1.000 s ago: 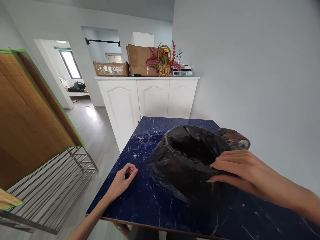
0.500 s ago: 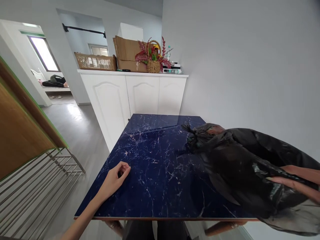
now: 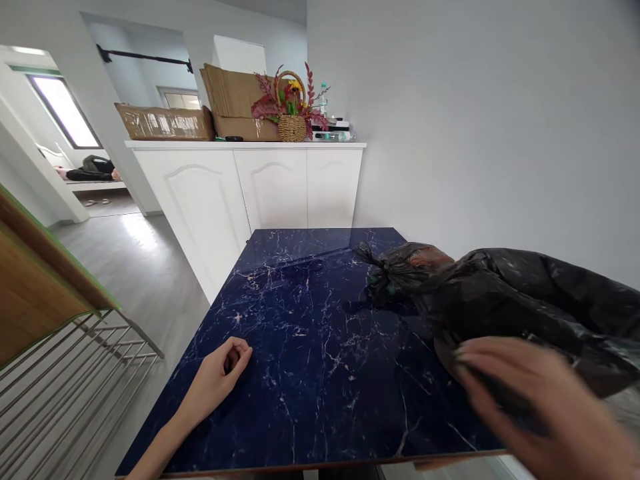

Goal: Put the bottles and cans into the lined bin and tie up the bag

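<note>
My left hand (image 3: 220, 373) rests on the left part of the dark blue marbled table (image 3: 300, 360), fingers curled towards the thumb and nothing showing in them. A black plastic bag (image 3: 500, 287) lies across the table's right side and reaches past its edge. Its gathered, knotted end (image 3: 383, 270) points left, and something reddish shows through near the knot. In front of the bag is my right hand (image 3: 530, 393), smeared by motion, its fingers bent. Whether it touches or holds the bag cannot be made out.
Behind the table stands a white cabinet (image 3: 275, 183) bearing cardboard boxes (image 3: 165, 123), a flower basket (image 3: 291, 127) and bottles (image 3: 335, 136). A metal rack (image 3: 100, 380) with a wooden panel (image 3: 40, 287) is at the left. A grey wall (image 3: 460, 133) rises on the right.
My right hand has moved left and nearer the camera, away from the spot on the bag where its fingers lay. The view has shifted slightly; my left hand keeps its curled pose.
</note>
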